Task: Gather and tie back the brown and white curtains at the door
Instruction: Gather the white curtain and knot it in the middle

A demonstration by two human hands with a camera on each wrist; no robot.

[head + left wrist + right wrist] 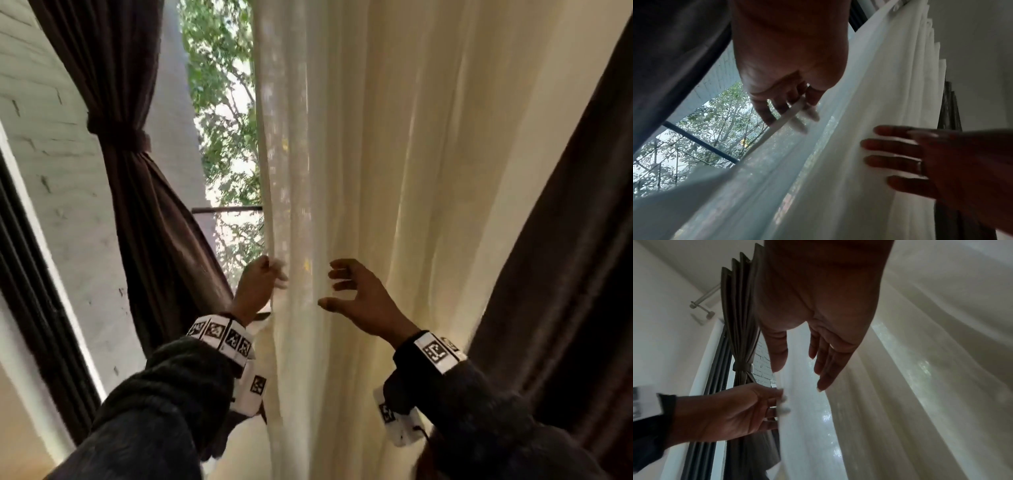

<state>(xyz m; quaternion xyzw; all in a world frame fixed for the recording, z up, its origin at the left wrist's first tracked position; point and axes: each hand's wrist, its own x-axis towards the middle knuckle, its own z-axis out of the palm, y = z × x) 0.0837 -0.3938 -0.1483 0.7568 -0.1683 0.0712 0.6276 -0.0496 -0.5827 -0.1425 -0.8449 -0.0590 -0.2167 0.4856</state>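
At far left, one brown curtain (144, 192) is hanging already cinched by its tie-back (118, 132). The left hand (255, 286) is pinching the free edge of the white curtain (376, 171), whose folds are running vertically from rod to floor. Just right of it, the right hand (356, 296) is hovering with fingers spread against the sheer, holding nothing, while the other brown curtain (565, 257) is hanging loose at far right.
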